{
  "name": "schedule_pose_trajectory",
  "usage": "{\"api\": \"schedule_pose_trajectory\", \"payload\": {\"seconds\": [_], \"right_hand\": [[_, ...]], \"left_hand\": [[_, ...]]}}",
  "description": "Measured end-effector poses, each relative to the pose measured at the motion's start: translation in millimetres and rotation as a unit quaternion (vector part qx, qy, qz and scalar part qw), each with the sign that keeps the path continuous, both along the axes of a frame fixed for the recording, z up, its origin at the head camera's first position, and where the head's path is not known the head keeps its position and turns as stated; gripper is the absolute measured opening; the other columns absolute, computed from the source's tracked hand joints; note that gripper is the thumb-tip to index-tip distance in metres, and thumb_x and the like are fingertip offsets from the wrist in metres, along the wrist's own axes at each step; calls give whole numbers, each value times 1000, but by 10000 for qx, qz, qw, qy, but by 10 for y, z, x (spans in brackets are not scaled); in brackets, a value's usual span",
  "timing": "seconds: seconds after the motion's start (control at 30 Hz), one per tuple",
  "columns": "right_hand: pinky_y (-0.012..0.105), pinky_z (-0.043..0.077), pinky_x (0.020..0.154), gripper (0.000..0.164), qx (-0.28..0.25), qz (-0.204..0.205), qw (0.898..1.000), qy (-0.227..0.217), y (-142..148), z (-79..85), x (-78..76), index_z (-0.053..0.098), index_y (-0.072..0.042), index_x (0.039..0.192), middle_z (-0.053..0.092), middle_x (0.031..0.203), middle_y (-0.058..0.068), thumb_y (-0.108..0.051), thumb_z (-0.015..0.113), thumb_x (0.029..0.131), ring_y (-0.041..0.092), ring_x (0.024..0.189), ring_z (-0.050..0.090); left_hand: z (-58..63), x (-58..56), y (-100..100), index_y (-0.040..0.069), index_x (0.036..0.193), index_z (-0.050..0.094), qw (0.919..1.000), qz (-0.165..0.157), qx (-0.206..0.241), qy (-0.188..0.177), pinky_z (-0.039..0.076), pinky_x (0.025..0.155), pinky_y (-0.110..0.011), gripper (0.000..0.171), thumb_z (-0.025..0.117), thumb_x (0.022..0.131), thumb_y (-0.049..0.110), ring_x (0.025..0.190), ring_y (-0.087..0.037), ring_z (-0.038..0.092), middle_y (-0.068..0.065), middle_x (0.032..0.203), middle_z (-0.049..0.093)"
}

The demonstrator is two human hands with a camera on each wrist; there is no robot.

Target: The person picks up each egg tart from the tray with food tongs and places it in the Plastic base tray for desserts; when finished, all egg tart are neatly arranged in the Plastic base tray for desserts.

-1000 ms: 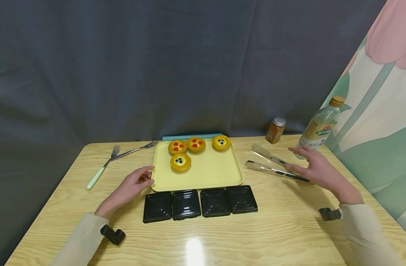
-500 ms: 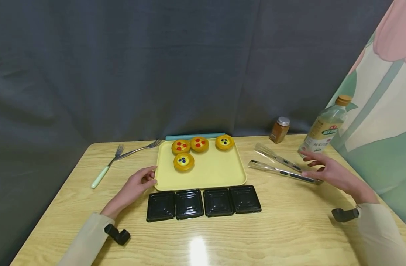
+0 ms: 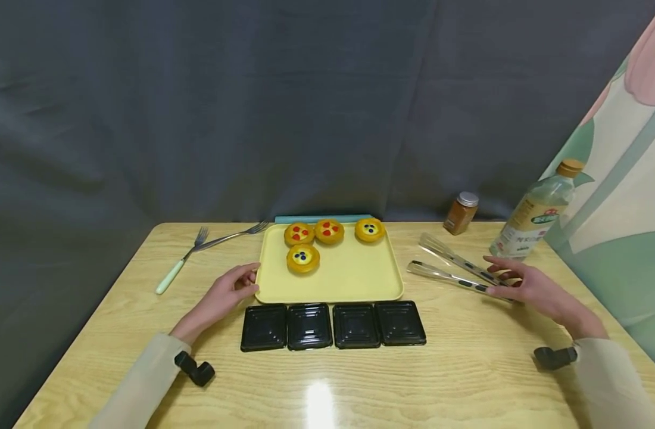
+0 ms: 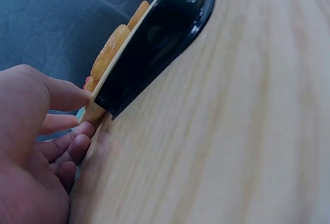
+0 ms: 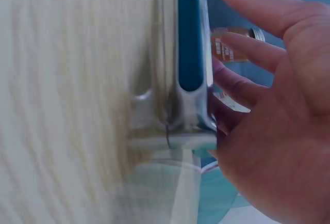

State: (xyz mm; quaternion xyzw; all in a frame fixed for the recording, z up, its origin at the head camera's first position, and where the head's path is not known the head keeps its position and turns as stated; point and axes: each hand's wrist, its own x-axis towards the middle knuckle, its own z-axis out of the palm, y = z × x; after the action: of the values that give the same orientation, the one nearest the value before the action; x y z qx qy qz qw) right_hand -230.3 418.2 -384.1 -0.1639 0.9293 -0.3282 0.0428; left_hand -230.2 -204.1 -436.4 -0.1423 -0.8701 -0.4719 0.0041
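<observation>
Centre: smooth rectangular tray (image 3: 354, 277), left hand (image 3: 223, 298) touching, unclenched. Frame right: shiny metal tongs (image 3: 473, 286), right hand (image 3: 544, 296) loose alongside.

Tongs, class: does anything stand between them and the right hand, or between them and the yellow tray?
Nothing visible does: the right hand is at the joined end of the tongs, and only bare table shows between them and the yellow tray.

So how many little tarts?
4 on the tray: a red-dotted tart at back left, a second red one beside it, a blue-dotted tart at back right, a second blue one in front of the first red.
</observation>
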Motion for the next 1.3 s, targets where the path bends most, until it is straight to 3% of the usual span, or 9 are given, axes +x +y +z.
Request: {"api": "schedule_pose_trajectory", "payload": {"seconds": [0.27,0.53,0.83,1.17,1.3], "right_hand": [[47,45,85,67,400,-134,9983,397,-81,-70,-41,49,2,146,55,136,27,-24,77,92,44,115,53],[32,46,76,65,417,-243,9984,311,-124,-54,-39,52,-1,146,60,128,22,-28,77,92,36,106,56],[33,44,74,56,440,-139,9979,445,-173,-56,-11,57,-2,142,57,129,23,-24,75,94,31,102,55],[32,42,74,53,497,-87,9972,550,-203,-77,-7,58,-1,141,57,111,12,-25,72,96,25,91,49],[35,42,76,52,572,-101,9958,710,-187,-42,10,59,-1,140,59,114,14,-24,72,96,25,93,50]], "left_hand": [[5,-7,7,-5,145,49,10000,-55,6,22,45,87,-33,50,64,99,8,99,-22,53,-10,111,57],[26,6,19,-5,145,49,10000,3,-11,-12,45,87,-34,50,64,98,7,99,-22,53,-10,110,57],[47,28,-8,-7,145,48,9999,-71,68,-20,45,85,-30,51,64,99,7,100,-23,52,-11,112,57],[88,46,-21,-8,144,49,10000,-75,49,-14,45,83,-29,51,65,98,6,98,-23,51,-12,110,57],[66,29,8,-8,144,49,9999,-96,79,-11,45,83,-28,50,64,98,6,98,-23,52,-12,110,57]]}}
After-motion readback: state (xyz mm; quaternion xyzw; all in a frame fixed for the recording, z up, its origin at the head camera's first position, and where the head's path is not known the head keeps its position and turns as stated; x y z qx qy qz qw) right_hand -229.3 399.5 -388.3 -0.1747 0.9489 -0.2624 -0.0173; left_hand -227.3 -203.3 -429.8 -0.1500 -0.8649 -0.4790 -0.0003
